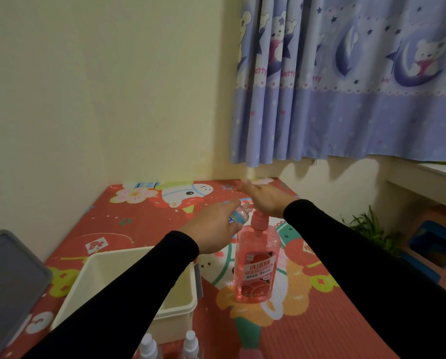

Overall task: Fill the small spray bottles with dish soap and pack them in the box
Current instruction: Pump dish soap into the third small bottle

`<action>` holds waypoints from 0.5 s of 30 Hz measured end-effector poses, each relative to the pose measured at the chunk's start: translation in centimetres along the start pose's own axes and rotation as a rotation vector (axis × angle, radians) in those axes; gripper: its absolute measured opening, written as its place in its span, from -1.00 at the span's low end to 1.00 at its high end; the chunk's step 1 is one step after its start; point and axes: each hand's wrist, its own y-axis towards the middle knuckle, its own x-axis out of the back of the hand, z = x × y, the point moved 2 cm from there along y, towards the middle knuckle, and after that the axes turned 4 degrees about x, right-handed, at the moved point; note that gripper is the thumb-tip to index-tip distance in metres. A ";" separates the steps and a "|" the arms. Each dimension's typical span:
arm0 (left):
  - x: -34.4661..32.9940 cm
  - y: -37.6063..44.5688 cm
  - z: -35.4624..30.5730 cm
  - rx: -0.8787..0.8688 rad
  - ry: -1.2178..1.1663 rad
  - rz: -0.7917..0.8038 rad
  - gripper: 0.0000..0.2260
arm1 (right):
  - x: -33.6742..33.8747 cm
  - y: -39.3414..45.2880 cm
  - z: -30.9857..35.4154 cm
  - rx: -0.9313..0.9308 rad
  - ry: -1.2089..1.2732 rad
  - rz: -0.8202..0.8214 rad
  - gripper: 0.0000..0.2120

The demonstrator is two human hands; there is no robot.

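Note:
A pink dish soap bottle [257,265] with a pump top stands on the red patterned mat. My left hand [213,228] grips a small clear spray bottle [238,216], tilted with its mouth toward the pump nozzle. Above the pump lies my right hand [262,198], fingers straight and palm down on the pump head. A cream plastic box [175,304] sits at the lower left, partly hidden by my left forearm. Two capped small spray bottles [190,344] stand at the bottom edge.
A grey lid [9,283] lies left of the box. The red cartoon mat [307,327] covers the table, which meets the wall corner behind. A blue curtain [346,86] hangs at upper right. A plant and a pink stool [437,250] stand to the right.

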 end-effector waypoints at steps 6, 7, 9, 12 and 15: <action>-0.4 -0.2 0.1 0.004 0.033 0.023 -0.51 | -0.7 0.1 -0.4 -0.023 -0.075 0.023 -0.47; -0.3 -0.2 0.0 0.007 0.030 0.027 -0.51 | -0.6 0.0 -0.3 -0.020 -0.056 0.020 -0.46; 0.0 -0.2 -0.1 0.010 0.020 0.021 -0.50 | 0.1 -0.1 0.0 -0.013 -0.003 -0.003 -0.43; 0.6 0.0 -0.2 -0.009 0.030 -0.004 -0.53 | 0.9 -0.1 0.3 0.005 -0.004 -0.033 -0.46; 0.2 0.0 0.0 -0.012 0.016 -0.009 -0.53 | 0.3 0.0 0.2 0.002 -0.030 -0.017 -0.48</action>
